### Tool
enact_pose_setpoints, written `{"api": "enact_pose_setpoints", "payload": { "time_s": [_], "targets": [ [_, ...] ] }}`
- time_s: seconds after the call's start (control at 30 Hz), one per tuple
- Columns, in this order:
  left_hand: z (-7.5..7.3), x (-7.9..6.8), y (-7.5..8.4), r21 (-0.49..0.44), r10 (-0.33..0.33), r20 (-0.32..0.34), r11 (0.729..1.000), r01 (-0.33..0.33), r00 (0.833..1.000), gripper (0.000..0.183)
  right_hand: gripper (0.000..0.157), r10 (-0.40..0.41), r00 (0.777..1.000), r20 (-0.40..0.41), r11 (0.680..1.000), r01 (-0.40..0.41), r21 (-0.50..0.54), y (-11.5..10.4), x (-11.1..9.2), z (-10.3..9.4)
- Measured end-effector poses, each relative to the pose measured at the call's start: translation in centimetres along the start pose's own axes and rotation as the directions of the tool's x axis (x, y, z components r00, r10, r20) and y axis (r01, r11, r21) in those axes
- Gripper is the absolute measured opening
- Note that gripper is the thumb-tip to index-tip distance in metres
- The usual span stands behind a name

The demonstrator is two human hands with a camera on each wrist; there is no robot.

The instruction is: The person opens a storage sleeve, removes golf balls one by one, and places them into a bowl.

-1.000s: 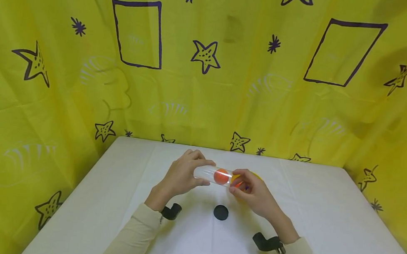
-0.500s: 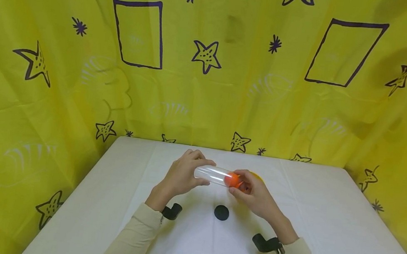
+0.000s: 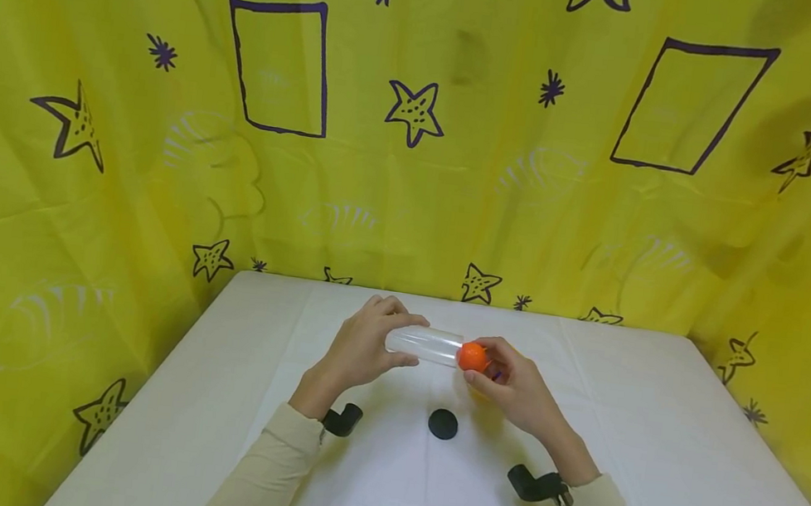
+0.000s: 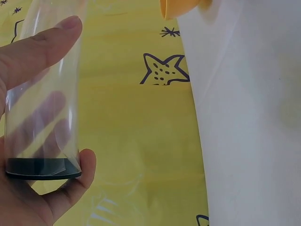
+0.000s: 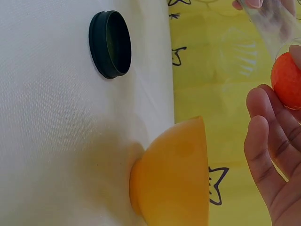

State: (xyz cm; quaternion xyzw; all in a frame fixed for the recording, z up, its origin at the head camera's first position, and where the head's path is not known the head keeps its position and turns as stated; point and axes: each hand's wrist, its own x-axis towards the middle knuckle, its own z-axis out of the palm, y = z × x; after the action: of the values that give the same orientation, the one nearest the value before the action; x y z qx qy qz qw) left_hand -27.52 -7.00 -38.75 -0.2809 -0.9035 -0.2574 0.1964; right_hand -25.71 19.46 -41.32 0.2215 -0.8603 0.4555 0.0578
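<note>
My left hand (image 3: 363, 344) grips a clear plastic tube (image 3: 428, 345), held nearly level above the table. A dark cap (image 4: 43, 168) closes the tube's end in the left hand, and no ball shows inside the tube. At the other end, my right hand (image 3: 514, 382) holds an orange ball (image 3: 473, 357) between thumb and fingers. In the right wrist view the ball (image 5: 287, 81) sits right at the tube's mouth; whether part of it is inside I cannot tell.
A loose black cap (image 3: 443, 424) lies hollow side up on the white-covered table (image 3: 364, 482). Under the right hand stands a yellow bowl (image 5: 174, 174), its contents hidden. A yellow patterned curtain (image 3: 441, 207) hangs behind and at both sides.
The orange ball has moved right, from inside the tube out to its mouth, and the right hand now holds it. The left hand and tube stay nearly still.
</note>
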Motion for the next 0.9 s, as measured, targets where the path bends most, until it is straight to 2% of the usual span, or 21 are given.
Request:
{"api": "enact_pose_setpoints", "payload": {
  "time_s": [0.43, 0.7, 0.9],
  "targets": [
    [-0.3, -0.1, 0.0, -0.003, -0.008, -0.01, 1.0, 0.008, 1.0, 0.048, 0.042, 0.072, 0.997, -0.021, 0.997, -0.073, -0.029, 0.4, 0.0, -0.9],
    [-0.3, 0.0, 0.0, -0.016, -0.018, -0.006, 1.0, 0.018, 1.0, 0.049, 0.044, 0.051, 0.998, -0.046, 0.998, -0.053, -0.039, 0.9, 0.1, -1.3],
    [-0.2, 0.0, 0.0, -0.018, -0.028, -0.005, 0.999, 0.028, 1.0, 0.049, 0.045, 0.069, 0.993, -0.092, 0.995, -0.076, -0.067, 1.6, 0.2, -1.9]
  ]
}}
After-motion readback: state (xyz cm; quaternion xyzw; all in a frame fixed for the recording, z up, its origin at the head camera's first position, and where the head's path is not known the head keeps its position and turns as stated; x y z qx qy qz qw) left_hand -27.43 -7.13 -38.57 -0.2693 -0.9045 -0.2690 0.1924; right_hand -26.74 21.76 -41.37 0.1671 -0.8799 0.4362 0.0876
